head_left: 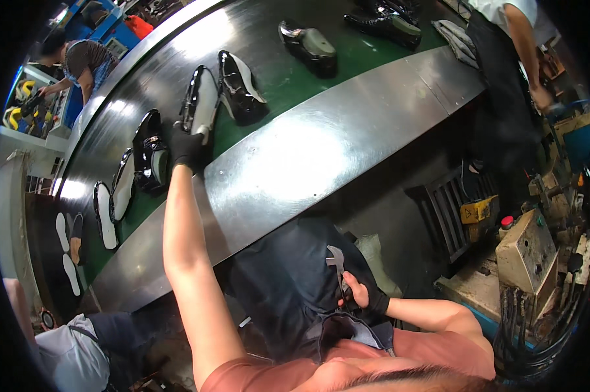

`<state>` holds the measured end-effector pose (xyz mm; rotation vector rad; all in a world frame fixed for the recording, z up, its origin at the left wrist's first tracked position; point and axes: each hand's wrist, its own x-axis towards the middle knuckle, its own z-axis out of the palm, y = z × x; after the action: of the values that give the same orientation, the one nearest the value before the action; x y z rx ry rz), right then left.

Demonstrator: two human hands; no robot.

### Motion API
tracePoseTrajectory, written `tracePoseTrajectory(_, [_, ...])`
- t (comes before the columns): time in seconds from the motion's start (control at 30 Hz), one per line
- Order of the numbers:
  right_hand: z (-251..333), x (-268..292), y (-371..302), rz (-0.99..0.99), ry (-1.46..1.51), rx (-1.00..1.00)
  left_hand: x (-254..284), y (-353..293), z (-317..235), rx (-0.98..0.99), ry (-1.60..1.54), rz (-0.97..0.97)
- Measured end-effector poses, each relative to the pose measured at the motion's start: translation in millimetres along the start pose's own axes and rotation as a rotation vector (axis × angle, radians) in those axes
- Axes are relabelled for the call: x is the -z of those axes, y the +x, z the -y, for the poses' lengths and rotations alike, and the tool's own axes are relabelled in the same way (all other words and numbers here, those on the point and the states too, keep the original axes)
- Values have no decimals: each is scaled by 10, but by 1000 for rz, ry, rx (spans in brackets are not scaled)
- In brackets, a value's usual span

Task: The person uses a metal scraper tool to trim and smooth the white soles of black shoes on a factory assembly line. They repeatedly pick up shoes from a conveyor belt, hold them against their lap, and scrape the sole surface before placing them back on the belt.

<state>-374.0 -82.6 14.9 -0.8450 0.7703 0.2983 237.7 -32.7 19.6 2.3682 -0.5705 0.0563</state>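
My left hand (188, 149), in a dark glove with bare fingertips, reaches over the metal ledge to the green belt. Its fingers close around the near end of a glossy black shoe (200, 98), whose pale sole faces sideways. Right beside that one lies another black shoe (243, 91), and on the other side a laced black shoe (151, 153). Over my lap, my right hand (360, 293), with a dark glove band around the palm, grips a steel tool with a hammer-like head (336, 258). Its handle is partly hidden by the fingers.
More shoes and loose pale insoles (104, 212) lie along the green belt (278, 88). A broad metal ledge (367, 117) edges it. At right stand a grimy control box (527, 251) with a red button and a yellow box (476, 210). Other people work at both sides.
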Motion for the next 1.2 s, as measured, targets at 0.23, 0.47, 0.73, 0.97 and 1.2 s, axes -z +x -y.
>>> tracePoseTrajectory(0.23, [28, -33, -39, -91, -52, -18, 715, -783, -653, 474, -1396, 511])
tracePoseTrajectory(0.47, [52, -173, -93, -204, -107, 76, 1554, -3439, 341, 216, -932, -69])
tracePoseTrajectory(0.73, [-28, -189, -80, -186, -217, 72, 1645, -4147, -749, -111, -639, 251])
tracePoseTrajectory(0.97, [-11, -523, -516, -89, -305, 108, 1252, -3611, -1326, -376, -260, 481])
tracePoseTrajectory(1.2, [62, -776, -396, 235, -485, 284, 663, -3623, -1054, -113, -1125, 575])
